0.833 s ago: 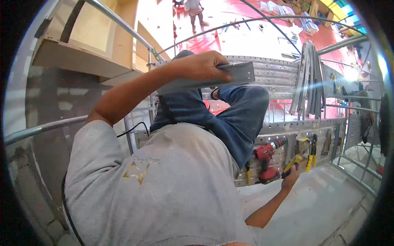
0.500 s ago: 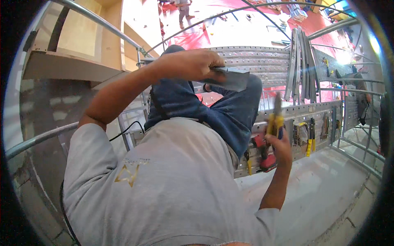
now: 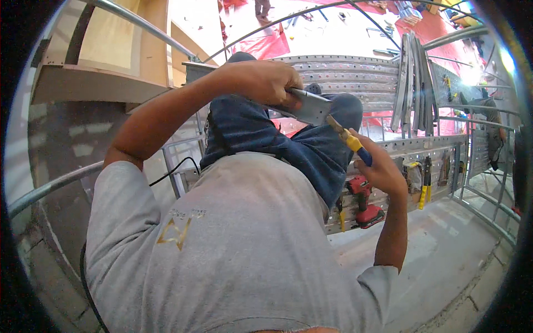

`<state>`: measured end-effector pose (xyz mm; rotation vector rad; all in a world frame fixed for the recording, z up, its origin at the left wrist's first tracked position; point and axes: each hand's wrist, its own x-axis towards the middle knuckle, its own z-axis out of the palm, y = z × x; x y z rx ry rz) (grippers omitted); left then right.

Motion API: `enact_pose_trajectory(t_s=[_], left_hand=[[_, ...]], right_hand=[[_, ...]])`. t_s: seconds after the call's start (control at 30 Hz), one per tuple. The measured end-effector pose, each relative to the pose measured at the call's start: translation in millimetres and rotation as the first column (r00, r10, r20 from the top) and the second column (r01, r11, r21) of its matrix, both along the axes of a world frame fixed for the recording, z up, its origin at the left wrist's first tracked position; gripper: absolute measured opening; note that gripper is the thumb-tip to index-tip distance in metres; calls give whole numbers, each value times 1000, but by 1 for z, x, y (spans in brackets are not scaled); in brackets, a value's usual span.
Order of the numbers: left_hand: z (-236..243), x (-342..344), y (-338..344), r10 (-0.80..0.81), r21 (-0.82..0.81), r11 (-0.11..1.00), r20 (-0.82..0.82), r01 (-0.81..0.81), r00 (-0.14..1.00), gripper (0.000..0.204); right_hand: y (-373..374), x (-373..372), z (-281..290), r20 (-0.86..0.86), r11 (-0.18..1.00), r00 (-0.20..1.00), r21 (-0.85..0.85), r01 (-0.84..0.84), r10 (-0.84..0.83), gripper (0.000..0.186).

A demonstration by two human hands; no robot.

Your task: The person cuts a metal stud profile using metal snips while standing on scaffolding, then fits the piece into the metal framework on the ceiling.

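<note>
My left hand (image 3: 280, 83) is closed around a grey sheet-metal profile (image 3: 313, 108) with folded edges and small holes, held above my bent knees. It reaches back past the hand toward the left, partly covered by my fingers and forearm. In my right hand (image 3: 383, 172) is a pair of pliers (image 3: 352, 141) with yellow and blue handles, gripped with the fingers wrapped round. The jaws point up and left, close to the free end of the profile; whether they touch it I cannot tell.
A red cordless drill (image 3: 363, 205) stands on the perforated scaffold plank (image 3: 388, 147) beside my thigh. Near it lie yellow-handled cutters (image 3: 425, 186). Long metal strips (image 3: 413, 86) rest across the platform. Scaffold rails (image 3: 55, 186) surround me, with a wooden cabinet (image 3: 111, 89) at left.
My right hand has moved up and left, bringing the pliers from beside the drill to the end of the metal profile. The profile has tilted, showing more of its face.
</note>
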<state>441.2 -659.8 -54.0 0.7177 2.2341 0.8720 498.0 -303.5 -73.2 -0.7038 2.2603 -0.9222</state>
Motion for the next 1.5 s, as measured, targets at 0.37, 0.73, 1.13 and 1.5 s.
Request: enact_pose_trajectory(t_s=[0.37, 0.73, 1.13, 1.5], left_hand=[[-4, 5, 18, -126, -191, 975, -65, 111, 990, 40], [15, 31, 0, -264, -66, 964, -151, 256, 953, 30], [52, 27, 4, -50, 653, 752, 198, -94, 979, 41], [25, -47, -65, 436, 515, 626, 390, -585, 811, 25]], right_hand=[[-16, -7, -8, -47, 997, 999, 73, -22, 25, 51], [-30, 21, -43, -51, 981, 999, -193, -9, -1, 32], [-48, 23, -22, 206, 731, 968, -681, 35, 146, 27], [132, 77, -36, 394, 896, 828, -24, 443, -398, 59]])
